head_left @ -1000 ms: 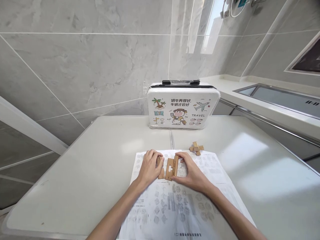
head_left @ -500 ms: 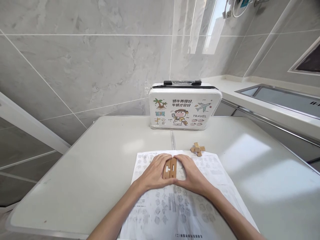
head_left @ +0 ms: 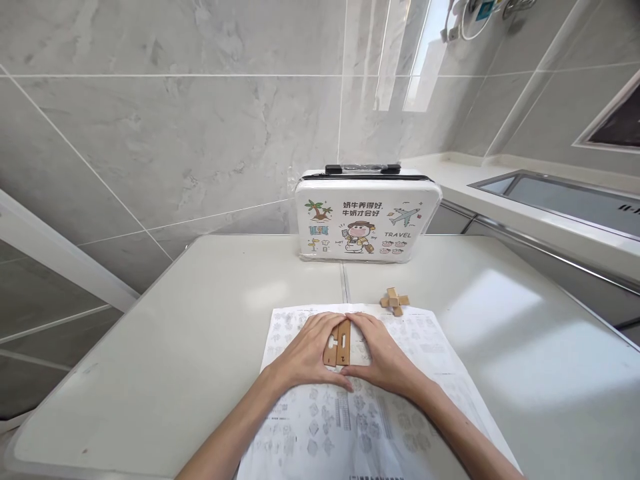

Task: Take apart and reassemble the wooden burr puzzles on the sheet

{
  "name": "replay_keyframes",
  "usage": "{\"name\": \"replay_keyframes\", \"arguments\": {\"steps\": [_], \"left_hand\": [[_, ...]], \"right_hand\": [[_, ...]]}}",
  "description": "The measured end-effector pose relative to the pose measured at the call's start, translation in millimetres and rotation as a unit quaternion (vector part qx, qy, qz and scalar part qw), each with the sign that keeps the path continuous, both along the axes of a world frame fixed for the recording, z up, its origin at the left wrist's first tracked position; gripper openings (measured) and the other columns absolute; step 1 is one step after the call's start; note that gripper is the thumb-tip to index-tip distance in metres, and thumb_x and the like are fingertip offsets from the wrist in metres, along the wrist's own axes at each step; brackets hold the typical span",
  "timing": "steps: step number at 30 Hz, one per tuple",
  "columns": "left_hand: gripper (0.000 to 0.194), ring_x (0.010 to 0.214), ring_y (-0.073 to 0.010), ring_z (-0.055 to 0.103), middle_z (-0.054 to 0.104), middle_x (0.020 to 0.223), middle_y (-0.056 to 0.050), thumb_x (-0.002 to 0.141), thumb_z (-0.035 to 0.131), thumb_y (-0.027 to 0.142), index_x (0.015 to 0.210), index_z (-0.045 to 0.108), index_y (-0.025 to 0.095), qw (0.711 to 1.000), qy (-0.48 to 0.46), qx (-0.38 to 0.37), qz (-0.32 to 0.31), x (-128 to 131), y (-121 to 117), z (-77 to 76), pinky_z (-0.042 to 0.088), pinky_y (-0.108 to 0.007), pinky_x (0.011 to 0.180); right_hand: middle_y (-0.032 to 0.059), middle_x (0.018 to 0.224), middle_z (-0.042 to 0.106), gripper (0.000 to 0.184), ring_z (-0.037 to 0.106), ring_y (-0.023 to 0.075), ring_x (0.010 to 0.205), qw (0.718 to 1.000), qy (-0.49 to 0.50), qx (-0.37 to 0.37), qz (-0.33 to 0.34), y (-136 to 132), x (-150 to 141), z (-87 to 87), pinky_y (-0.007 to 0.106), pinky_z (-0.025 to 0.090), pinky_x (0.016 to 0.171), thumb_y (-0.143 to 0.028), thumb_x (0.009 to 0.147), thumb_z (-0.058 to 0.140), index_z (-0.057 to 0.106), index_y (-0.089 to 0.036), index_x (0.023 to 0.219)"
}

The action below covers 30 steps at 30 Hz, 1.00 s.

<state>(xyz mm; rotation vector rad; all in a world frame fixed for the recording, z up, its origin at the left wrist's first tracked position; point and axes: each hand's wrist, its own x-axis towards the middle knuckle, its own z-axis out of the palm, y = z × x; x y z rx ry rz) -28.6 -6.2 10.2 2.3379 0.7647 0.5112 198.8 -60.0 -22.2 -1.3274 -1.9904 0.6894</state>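
Two flat brown wooden puzzle pieces lie side by side on the printed sheet point(head_left: 350, 427). The left piece, marked 1 point(head_left: 329, 358), has a shaped cutout; the right piece, marked 2 point(head_left: 343, 352), has a long slot. My left hand point(head_left: 305, 350) curves round the piece marked 1, fingers at its far end and thumb stretched past its near end. My right hand point(head_left: 383, 353) spans the piece marked 2, with fingertips at its far end and thumb at its near end. Part of the left piece is hidden by my left fingers.
A small wooden interlocking cross point(head_left: 395, 301) sits at the sheet's far edge. Behind it a white cartoon case point(head_left: 367, 213) stands upright on the white folding table point(head_left: 150, 373), close to the tiled wall. A counter point(head_left: 550, 193) runs along the right.
My left thumb has dropped away from the pieces' near end, uncovering the numbers 1 and 2. My right thumb now touches the near end of the right piece.
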Motion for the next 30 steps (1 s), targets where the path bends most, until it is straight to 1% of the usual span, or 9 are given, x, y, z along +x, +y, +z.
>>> {"name": "replay_keyframes", "arguments": {"steps": [7,9,12,14,17,19,21,25,30], "left_hand": [[0.114,0.145,-0.0378,0.044,0.050,0.155,-0.014,0.062,0.091,0.066,0.156,0.039,0.030,1.000,-0.002,0.011,-0.001,0.1,0.4,-1.0,0.039,-0.055,0.119],[0.106,0.145,-0.0378,0.045,0.051,0.155,-0.014,0.067,0.090,0.064,0.155,0.042,0.030,1.000,0.002,0.016,0.007,0.6,-0.4,-0.2,0.040,-0.056,0.119],[0.091,0.146,-0.0369,0.044,0.052,0.154,-0.012,0.076,0.086,0.059,0.153,0.046,0.031,0.999,0.010,0.028,0.012,1.4,-2.0,2.1,0.040,-0.055,0.119],[0.085,0.145,-0.0353,0.045,0.054,0.153,-0.011,0.080,0.084,0.058,0.152,0.047,0.032,0.999,0.014,0.036,0.008,2.0,-2.9,3.8,0.041,-0.053,0.119],[0.081,0.142,-0.0332,0.048,0.058,0.149,-0.009,0.081,0.082,0.058,0.151,0.048,0.033,0.999,0.019,0.044,0.013,2.8,-2.5,4.1,0.043,-0.050,0.117],[0.076,0.139,-0.0332,0.050,0.058,0.147,-0.009,0.083,0.080,0.058,0.148,0.050,0.032,0.998,0.022,0.055,0.033,2.8,-0.5,1.5,0.044,-0.051,0.116],[0.071,0.137,-0.0334,0.051,0.058,0.146,-0.010,0.086,0.077,0.057,0.146,0.051,0.030,0.994,0.022,0.072,0.075,1.9,3.0,-3.3,0.044,-0.052,0.115],[0.061,0.133,-0.0330,0.051,0.058,0.142,-0.010,0.091,0.073,0.052,0.141,0.051,0.026,0.979,0.019,0.103,0.174,-2.7,12.4,-14.5,0.044,-0.052,0.112],[0.053,0.129,-0.0348,0.051,0.057,0.139,-0.014,0.092,0.069,0.047,0.136,0.052,0.022,0.946,0.027,0.148,0.287,-10.8,23.8,-23.5,0.043,-0.056,0.110]], "right_hand": [[0.0144,0.153,0.049,0.095,0.044,0.0373,0.144,1.000,0.030,-0.006,-0.003,-0.1,1.4,2.5,0.058,0.040,0.117,-0.047,0.076,0.088,0.037,-0.029,0.154],[0.0140,0.152,0.051,0.082,0.046,0.0358,0.143,0.999,0.045,-0.010,-0.023,0.0,1.4,1.7,0.058,0.040,0.117,-0.046,0.085,0.081,0.038,-0.028,0.153],[0.0131,0.147,0.056,0.055,0.052,0.0325,0.138,0.995,0.075,-0.007,-0.060,1.8,1.2,0.6,0.057,0.042,0.116,-0.043,0.099,0.063,0.044,-0.027,0.148],[0.0128,0.140,0.061,0.044,0.056,0.0314,0.133,0.993,0.094,0.000,-0.075,3.7,1.2,1.4,0.056,0.045,0.113,-0.043,0.102,0.057,0.049,-0.026,0.142],[0.0127,0.128,0.067,0.034,0.063,0.0305,0.121,0.988,0.122,0.002,-0.097,6.4,1.6,4.4,0.053,0.050,0.106,-0.045,0.104,0.053,0.057,-0.025,0.131],[0.0128,0.121,0.070,0.033,0.066,0.0298,0.112,0.981,0.151,-0.006,-0.119,7.9,2.2,5.5,0.052,0.052,0.101,-0.048,0.104,0.053,0.059,-0.024,0.125],[0.0122,0.114,0.071,0.036,0.069,0.0285,0.103,0.970,0.193,-0.022,-0.147,9.2,3.2,4.9,0.049,0.055,0.096,-0.052,0.103,0.055,0.058,-0.023,0.124],[0.0072,0.103,0.071,0.051,0.072,0.0230,0.080,0.937,0.281,-0.057,-0.199,11.8,6.0,0.6,0.044,0.058,0.083,-0.056,0.101,0.057,0.043,-0.022,0.136],[0.0033,0.103,0.069,0.065,0.071,0.0203,0.073,0.905,0.354,-0.072,-0.226,13.7,9.7,0.1,0.037,0.057,0.069,-0.054,0.097,0.064,0.030,-0.026,0.145]]}}
